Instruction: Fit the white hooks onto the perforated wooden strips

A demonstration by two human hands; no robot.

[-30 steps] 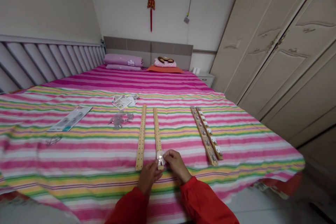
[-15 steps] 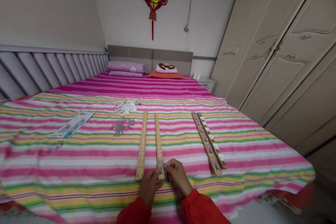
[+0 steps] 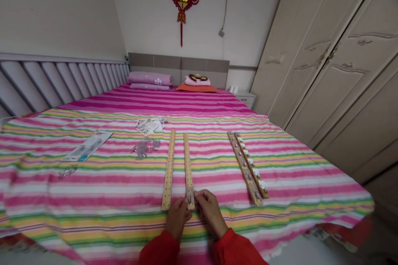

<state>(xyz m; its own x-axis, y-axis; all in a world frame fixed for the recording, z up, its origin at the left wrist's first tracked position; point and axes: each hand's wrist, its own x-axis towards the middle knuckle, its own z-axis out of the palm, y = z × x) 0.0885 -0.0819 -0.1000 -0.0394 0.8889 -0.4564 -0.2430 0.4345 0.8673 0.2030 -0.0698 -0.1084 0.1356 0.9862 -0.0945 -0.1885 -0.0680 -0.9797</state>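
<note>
A perforated wooden strip [image 3: 188, 165] lies lengthwise on the striped sheet, with a clear adhesive hook [image 3: 190, 199] on its near end. My left hand [image 3: 177, 217] pinches the hook's left edge with thumb and finger. At the right edge, the closed fingertips of my right hand [image 3: 210, 210] press against the same hook. Whether the fingertips also grip the wood beneath, I cannot tell. Just to the left lies a second perforated wooden strip [image 3: 168, 169], bare of hooks.
On the right lie a strip with metal hooks [image 3: 244, 167] and a strip with white hooks [image 3: 252, 165]. Clear adhesive hooks [image 3: 144, 148], packets [image 3: 151, 125], a hook package [image 3: 88, 145] and wire rings [image 3: 67, 170] lie to the left on the striped sheet [image 3: 115, 192].
Both hands stay at the near end of the strip around the hook, with hardly any movement. The view has shifted very slightly.
</note>
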